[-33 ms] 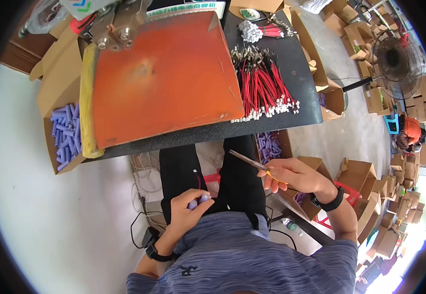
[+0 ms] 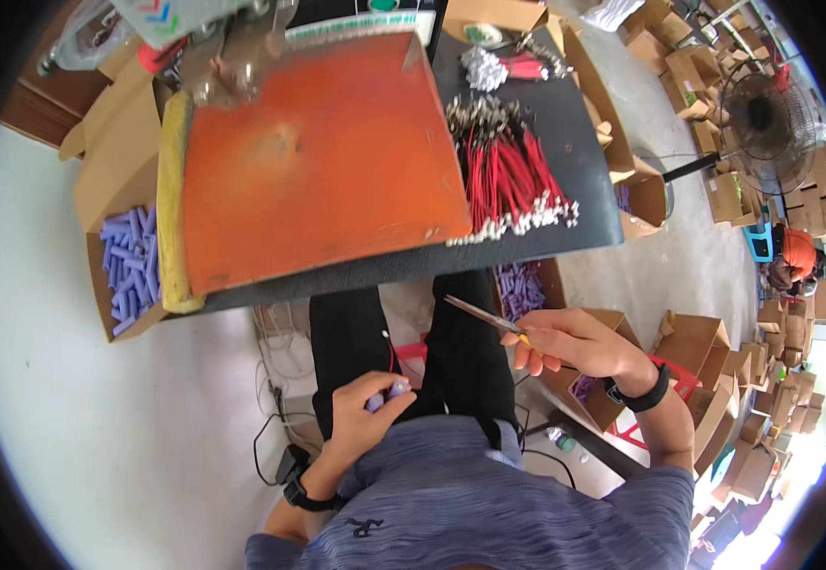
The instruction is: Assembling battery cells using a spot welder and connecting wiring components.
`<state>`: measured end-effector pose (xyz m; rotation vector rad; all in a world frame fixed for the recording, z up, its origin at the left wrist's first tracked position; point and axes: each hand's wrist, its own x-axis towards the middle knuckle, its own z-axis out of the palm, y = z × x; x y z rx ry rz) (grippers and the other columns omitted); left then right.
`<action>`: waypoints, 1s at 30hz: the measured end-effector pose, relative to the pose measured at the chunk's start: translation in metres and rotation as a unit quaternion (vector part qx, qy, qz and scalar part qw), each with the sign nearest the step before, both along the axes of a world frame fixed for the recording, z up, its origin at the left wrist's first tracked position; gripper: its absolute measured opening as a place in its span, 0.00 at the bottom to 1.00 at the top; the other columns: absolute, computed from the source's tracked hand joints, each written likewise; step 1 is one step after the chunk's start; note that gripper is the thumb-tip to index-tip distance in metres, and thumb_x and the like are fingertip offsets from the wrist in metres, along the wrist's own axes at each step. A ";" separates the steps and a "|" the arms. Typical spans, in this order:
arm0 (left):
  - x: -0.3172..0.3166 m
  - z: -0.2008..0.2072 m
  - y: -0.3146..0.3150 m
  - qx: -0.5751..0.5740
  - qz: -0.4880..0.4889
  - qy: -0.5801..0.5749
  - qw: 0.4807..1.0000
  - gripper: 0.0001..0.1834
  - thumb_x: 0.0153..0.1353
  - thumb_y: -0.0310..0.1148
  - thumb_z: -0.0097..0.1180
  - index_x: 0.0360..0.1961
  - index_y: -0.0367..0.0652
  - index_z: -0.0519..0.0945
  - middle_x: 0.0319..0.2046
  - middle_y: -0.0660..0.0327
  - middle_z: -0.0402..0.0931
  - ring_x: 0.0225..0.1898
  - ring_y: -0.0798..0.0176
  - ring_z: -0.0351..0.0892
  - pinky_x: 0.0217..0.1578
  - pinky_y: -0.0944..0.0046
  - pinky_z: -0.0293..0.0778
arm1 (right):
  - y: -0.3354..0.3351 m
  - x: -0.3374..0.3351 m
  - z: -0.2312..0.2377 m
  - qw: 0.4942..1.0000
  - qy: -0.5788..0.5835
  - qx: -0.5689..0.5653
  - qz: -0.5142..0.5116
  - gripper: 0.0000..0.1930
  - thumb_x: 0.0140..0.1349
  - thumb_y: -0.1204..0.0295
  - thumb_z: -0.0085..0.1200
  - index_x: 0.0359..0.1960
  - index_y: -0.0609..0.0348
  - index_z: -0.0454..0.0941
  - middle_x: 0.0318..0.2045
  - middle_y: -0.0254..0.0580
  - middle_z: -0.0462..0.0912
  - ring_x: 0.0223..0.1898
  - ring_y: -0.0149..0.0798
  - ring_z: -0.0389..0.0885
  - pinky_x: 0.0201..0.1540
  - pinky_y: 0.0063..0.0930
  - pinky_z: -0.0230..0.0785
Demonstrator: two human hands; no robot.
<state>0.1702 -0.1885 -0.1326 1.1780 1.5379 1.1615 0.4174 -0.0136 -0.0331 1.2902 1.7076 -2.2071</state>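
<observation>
My left hand [image 2: 358, 410] is closed over my lap around a pair of purple cylindrical battery cells [image 2: 398, 388], whose ends poke out past the fingers. A thin red wire lead [image 2: 392, 355] with a white tip rises beside that hand; its lower end is hidden. To the right, my right hand [image 2: 579, 342] grips scissors [image 2: 480, 313] with yellow handles. The blades point up and left, close together, apart from the cells. Fingers cover most of the handles.
Above my lap is a black table [image 2: 584, 204] with an orange mat [image 2: 327, 171] and red wire leads [image 2: 513, 176]. Purple cells fill a cardboard box [image 2: 109, 328] at left; another box [image 2: 554, 285] stands under the table. A fan [image 2: 765, 119] and more boxes are at right.
The table sits slightly lower in the picture. My right hand has turned a little, so less of the yellow scissor handle shows. Both hands keep their hold.
</observation>
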 end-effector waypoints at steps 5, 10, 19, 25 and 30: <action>-0.008 -0.002 -0.014 -0.021 -0.004 0.062 0.998 0.13 0.48 0.25 0.66 0.37 0.38 0.83 0.30 0.59 0.77 0.27 0.68 0.73 0.28 0.71 0.68 | 0.075 -0.024 0.030 0.918 0.001 0.383 -0.099 0.13 0.61 0.67 0.47 0.34 0.67 0.75 0.20 0.46 0.73 0.24 0.33 0.72 0.29 0.31 0.65; -0.012 -0.002 -0.037 -0.058 0.001 0.092 0.994 0.13 0.49 0.27 0.66 0.39 0.41 0.84 0.29 0.61 0.77 0.27 0.71 0.73 0.27 0.72 0.67 | 0.204 -0.088 0.039 0.753 -0.131 0.625 -0.158 0.23 0.56 0.56 0.49 0.37 0.69 0.77 0.40 0.65 0.77 0.41 0.61 0.78 0.48 0.46 0.70; -0.015 0.015 -0.064 -0.054 0.059 0.068 0.994 0.09 0.57 0.23 0.57 0.40 0.36 0.81 0.29 0.66 0.76 0.25 0.75 0.65 0.26 0.74 0.61 | 0.354 -0.208 -0.020 0.573 -0.261 0.757 -0.178 0.29 0.57 0.48 0.52 0.47 0.64 0.72 0.45 0.51 0.73 0.49 0.50 0.71 0.53 0.46 0.62; -0.046 0.066 -0.028 -0.048 0.114 0.050 0.991 0.12 0.49 0.25 0.60 0.38 0.40 0.83 0.38 0.57 0.80 0.40 0.63 0.78 0.41 0.65 0.71 | 0.354 -0.208 -0.022 0.522 -0.232 0.801 -0.180 0.16 0.51 0.68 0.54 0.43 0.55 0.75 0.38 0.49 0.77 0.45 0.51 0.75 0.47 0.46 0.68; -0.073 0.112 0.029 0.122 0.031 0.090 0.988 0.16 0.52 0.22 0.62 0.44 0.38 0.81 0.39 0.55 0.78 0.38 0.59 0.79 0.39 0.65 0.72 | 0.198 -0.102 0.037 0.708 0.130 0.665 -0.201 0.09 0.63 0.76 0.49 0.42 0.67 0.75 0.32 0.40 0.78 0.35 0.31 0.76 0.37 0.25 0.69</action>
